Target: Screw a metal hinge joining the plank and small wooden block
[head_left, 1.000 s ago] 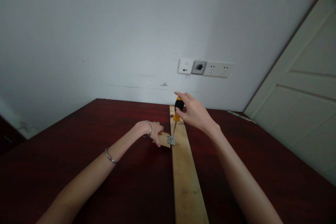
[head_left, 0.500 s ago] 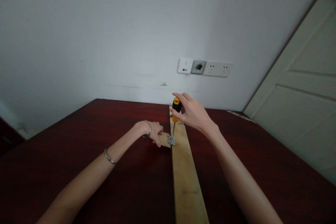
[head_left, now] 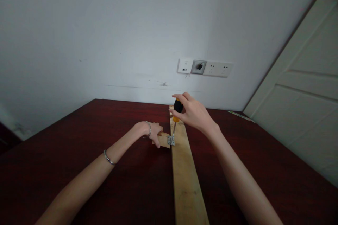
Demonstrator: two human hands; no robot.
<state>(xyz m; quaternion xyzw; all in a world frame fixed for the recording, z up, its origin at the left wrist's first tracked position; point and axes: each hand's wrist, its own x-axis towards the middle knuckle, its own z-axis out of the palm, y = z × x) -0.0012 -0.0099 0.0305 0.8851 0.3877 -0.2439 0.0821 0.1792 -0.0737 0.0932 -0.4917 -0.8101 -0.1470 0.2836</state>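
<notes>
A long wooden board (head_left: 186,175) lies lengthwise on the dark red table. At its left edge a metal hinge (head_left: 171,140) joins it to a small wooden piece (head_left: 164,140). My left hand (head_left: 156,133) is closed on that small piece, thumb on the near side. In my right hand (head_left: 191,110) is a screwdriver (head_left: 178,106) with a black and yellow handle, gripped between thumb and fingers. Its shaft slants down and its tip meets the hinge leaf on the board. Whether a screw sits under the tip is too small to make out.
The table (head_left: 118,190) reaches back to a white wall (head_left: 132,35). Above the table's far edge are wall sockets (head_left: 215,69) with a black plug. A white panelled door (head_left: 303,95) stands on the right, and a thin patterned strip (head_left: 240,115) lies at the back right.
The fingers of my right hand have shifted over the screwdriver's top, and its handle has turned, showing more black. The whole view has slid slightly. My left hand keeps its hold.
</notes>
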